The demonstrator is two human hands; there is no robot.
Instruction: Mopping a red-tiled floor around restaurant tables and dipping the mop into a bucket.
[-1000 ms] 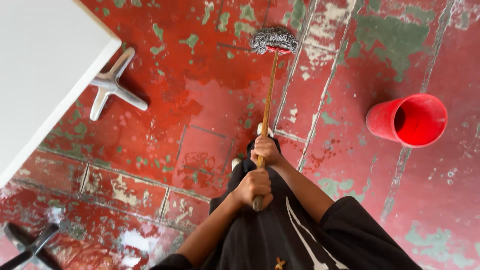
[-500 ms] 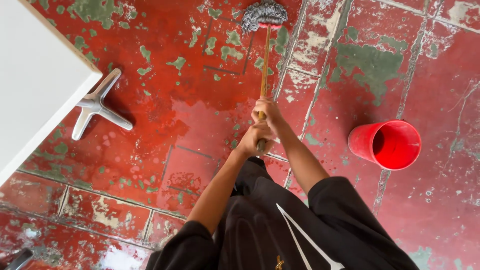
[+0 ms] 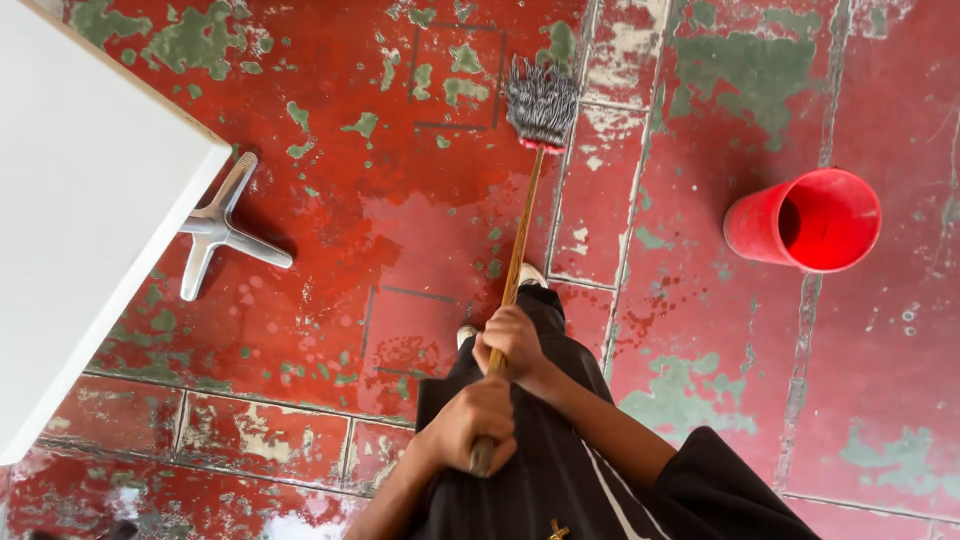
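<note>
Bucket [image 3: 805, 222] red, on its side | both hands gripping mop handle [image 3: 517, 262]

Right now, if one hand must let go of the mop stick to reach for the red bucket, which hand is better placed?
Probably the right hand. It grips the mop stick higher up, on the side where the red bucket stands. The left hand holds the stick's end, farther from it.

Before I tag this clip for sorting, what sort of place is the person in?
Probably a cafe or canteen floor, though I can't be sure: worn red painted tiles, a white table on a metal cross-shaped base, and a red bucket. Both hands, left and right, grip a mop.
</note>
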